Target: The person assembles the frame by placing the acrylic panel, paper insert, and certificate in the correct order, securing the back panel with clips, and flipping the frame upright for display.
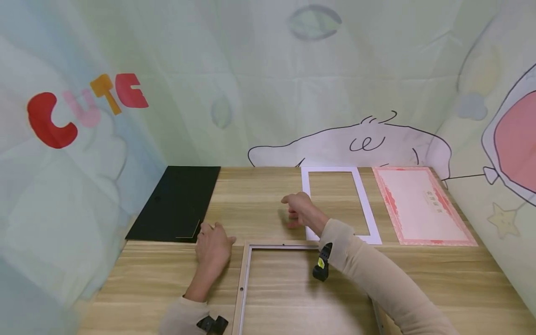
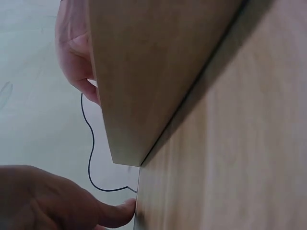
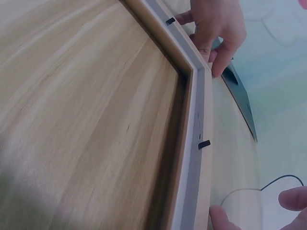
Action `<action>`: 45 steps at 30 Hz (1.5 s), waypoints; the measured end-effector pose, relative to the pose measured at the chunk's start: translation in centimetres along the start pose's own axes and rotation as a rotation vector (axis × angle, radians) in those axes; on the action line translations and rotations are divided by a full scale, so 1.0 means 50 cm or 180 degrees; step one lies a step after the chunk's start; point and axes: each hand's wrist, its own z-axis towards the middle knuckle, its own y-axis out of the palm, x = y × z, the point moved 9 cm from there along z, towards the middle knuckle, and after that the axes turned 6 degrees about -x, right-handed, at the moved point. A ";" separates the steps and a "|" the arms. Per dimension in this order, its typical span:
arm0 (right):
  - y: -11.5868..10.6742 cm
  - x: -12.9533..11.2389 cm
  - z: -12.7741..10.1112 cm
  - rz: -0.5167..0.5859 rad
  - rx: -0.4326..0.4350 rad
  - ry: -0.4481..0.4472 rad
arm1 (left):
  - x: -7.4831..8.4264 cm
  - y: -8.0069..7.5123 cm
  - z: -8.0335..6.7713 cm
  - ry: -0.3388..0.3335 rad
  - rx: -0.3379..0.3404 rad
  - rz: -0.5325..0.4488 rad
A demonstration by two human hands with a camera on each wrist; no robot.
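Observation:
A light wooden picture frame (image 1: 238, 298) with a grey inner lip lies on the table in front of me. My left hand (image 1: 213, 249) is by its far left corner, fingertips near the corner of a black board (image 1: 171, 204). In the right wrist view, the fingers of this left hand (image 3: 218, 28) are bent beside the frame's outer side. My right hand (image 1: 303, 211) is just beyond the far side of the frame, index finger extended left and the others loosely curled. Its thumb (image 3: 219, 218) appears close to the frame edge; contact is unclear.
A white mat with a cut-out window (image 1: 366, 204) lies at the back, partly behind the right hand. To its right is a pink-bordered certificate sheet (image 1: 427, 209). Small black tabs (image 3: 205, 144) stick out from the frame. A printed curtain (image 1: 259, 83) hangs behind the wooden table (image 1: 138, 284).

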 end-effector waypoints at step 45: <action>0.015 -0.007 0.004 0.0124 -0.0062 -0.0005 | -0.008 0.006 -0.003 0.0115 0.0073 -0.0090</action>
